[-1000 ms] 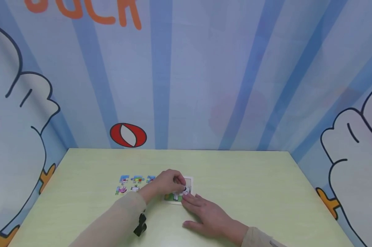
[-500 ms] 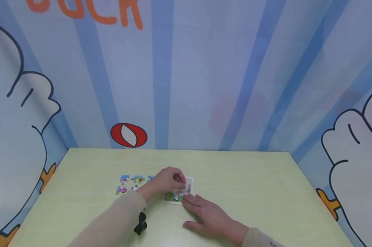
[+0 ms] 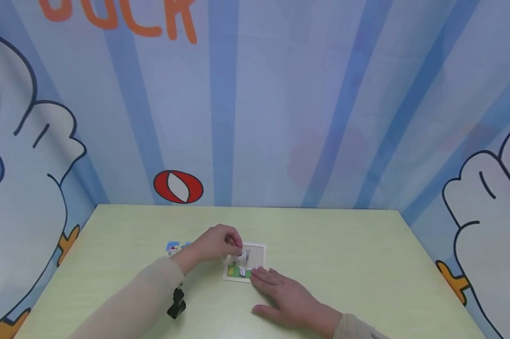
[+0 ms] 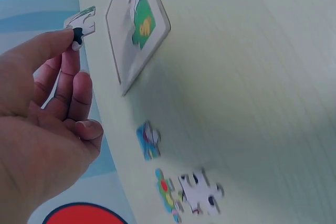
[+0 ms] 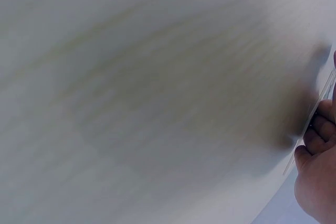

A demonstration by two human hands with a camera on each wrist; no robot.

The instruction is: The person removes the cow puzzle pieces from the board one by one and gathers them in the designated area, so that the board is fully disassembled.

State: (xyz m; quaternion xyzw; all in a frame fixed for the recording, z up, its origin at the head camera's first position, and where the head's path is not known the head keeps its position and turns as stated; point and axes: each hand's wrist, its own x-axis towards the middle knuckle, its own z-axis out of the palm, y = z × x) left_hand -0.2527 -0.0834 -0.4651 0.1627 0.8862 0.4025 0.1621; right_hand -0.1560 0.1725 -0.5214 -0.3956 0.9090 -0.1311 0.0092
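Observation:
My left hand (image 3: 220,242) pinches a jigsaw piece (image 4: 82,27) between thumb and fingers; it is mostly white with a black patch. It hovers over the left part of a white-rimmed puzzle tray (image 3: 258,254), its grey base bare at the upper right. Along the tray's near side lie fitted pieces (image 3: 239,271) showing green ground and white legs. At the tray's near right corner, my right hand (image 3: 282,294) touches the rim with extended fingers, thumb spread apart. In the right wrist view, that hand (image 5: 317,156) shows only at the right edge.
Loose puzzle pieces lie left of the tray: a blue one (image 4: 148,140), a colourful one (image 4: 167,195) and a white one with black spots (image 4: 201,191). My left forearm hides part of them in the head view. A striped blue backdrop (image 3: 267,117) rises behind the table (image 3: 344,249).
My left hand has moved left with the puzzle piece, from the tray's right part to over its left part. More of the tray's base shows. My right hand stays at the corner.

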